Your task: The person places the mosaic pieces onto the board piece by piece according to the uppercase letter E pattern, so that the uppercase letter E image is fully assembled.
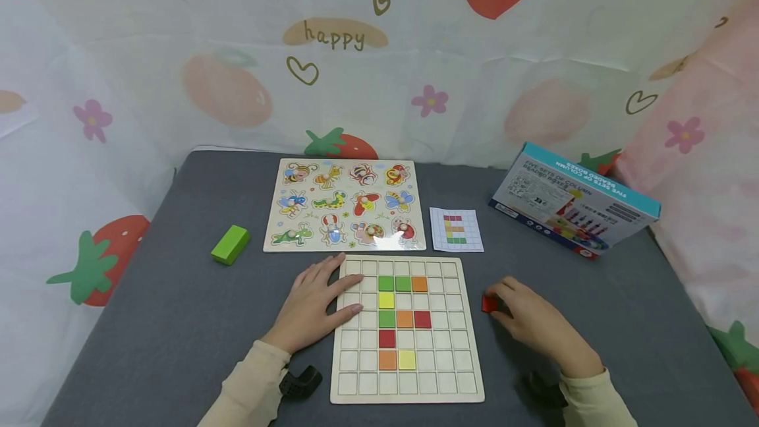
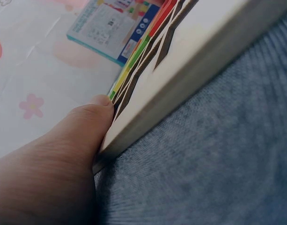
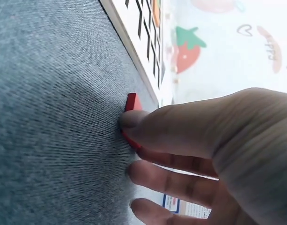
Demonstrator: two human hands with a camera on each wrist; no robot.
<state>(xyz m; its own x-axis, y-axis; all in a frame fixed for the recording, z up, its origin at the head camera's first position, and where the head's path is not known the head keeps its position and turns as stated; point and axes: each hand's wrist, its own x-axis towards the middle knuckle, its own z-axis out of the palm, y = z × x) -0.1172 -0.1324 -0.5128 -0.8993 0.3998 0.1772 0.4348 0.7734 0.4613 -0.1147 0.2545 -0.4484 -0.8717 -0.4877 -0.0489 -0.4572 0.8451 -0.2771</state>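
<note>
A white grid board lies flat before me with several green, orange, yellow and red tiles set in its cells. My left hand rests over the board's left edge, fingers spread and thumb on the rim. In the left wrist view the thumb touches the board's side edge. To the right of the board, my right hand pinches a red square tile low at the tablecloth. The right wrist view shows the thumb pressed against the red tile, with the index finger partly hidden behind the thumb.
Behind the board lies an insect picture puzzle, with a small pattern card beside it. A green block sits to the left on the grey tablecloth. At the back right stands a tilted toy box.
</note>
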